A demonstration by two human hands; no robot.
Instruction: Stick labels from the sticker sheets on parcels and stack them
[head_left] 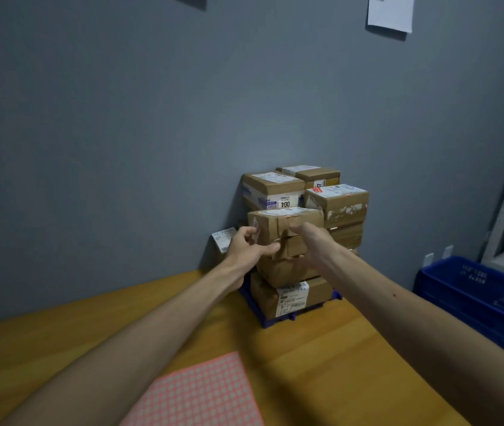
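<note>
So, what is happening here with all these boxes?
A person is stacking brown parcels on a blue tray against the grey wall. Both hands are at the top front parcel: the left hand holds its left corner, the right hand is against its front. A pink sticker sheet lies on the wooden table nearby.

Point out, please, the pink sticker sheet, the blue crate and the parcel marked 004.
pink sticker sheet (198,392), head view: middle of its dotted face.
blue crate (475,302), head view: its near side wall.
parcel marked 004 (275,198), head view: its front face.
</note>
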